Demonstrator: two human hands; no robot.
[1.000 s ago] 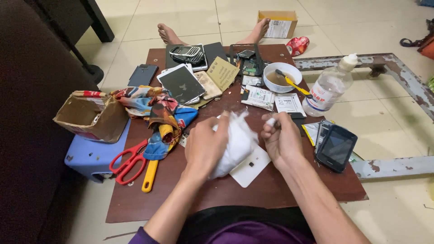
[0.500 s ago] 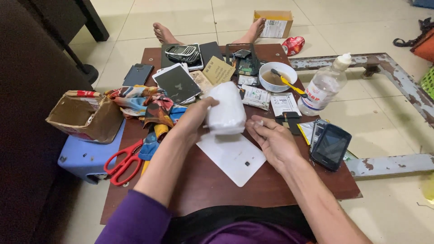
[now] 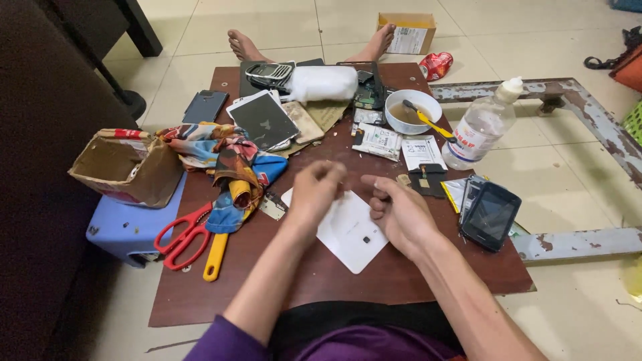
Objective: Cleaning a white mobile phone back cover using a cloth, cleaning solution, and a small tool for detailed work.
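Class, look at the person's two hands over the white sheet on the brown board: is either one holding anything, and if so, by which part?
It cannot be told. The left hand and right hand hover with curled fingers above the white sheet; any tiny part pinched in a grip is too small to see.
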